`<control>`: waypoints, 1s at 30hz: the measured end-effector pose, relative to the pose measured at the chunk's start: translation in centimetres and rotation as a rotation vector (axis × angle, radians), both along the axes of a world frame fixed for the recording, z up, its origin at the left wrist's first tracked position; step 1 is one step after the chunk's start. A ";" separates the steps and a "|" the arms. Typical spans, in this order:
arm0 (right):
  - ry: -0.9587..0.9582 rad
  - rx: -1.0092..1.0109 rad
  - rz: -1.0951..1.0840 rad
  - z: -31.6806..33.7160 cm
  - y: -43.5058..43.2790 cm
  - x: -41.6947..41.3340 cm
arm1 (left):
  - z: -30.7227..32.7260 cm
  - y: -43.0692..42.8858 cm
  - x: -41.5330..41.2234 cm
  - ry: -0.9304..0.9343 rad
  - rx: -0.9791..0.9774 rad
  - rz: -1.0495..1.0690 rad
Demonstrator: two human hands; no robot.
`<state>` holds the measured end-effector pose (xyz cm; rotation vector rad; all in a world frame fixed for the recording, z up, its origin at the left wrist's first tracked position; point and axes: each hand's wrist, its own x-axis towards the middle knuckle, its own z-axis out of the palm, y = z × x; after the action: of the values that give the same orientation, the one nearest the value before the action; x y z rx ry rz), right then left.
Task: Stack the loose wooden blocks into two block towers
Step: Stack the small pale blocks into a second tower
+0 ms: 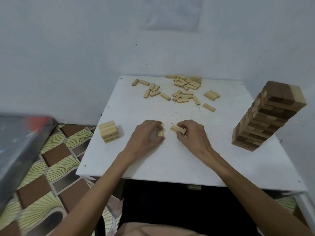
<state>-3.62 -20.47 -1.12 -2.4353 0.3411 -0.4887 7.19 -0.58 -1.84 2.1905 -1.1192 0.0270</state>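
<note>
Hands are curling round blocks above the table (153, 160): left hand (148, 133) pinching first block (161, 133), right hand (190, 132) gripping second block (176, 128). Pieces are probably being readied for short tower (110, 132) at the left edge.

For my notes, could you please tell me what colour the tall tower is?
The tall tower mixes dark brown and pale blocks; head view.
</note>
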 end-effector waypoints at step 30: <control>0.050 0.094 0.230 1.0 -2.7 0.2 | 0.1 -0.3 -0.4 0.012 0.069 0.049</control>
<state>-3.46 -23.17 -0.15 -2.3607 0.0994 -0.3054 6.75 -0.86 -1.71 2.2760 -1.0747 -0.0035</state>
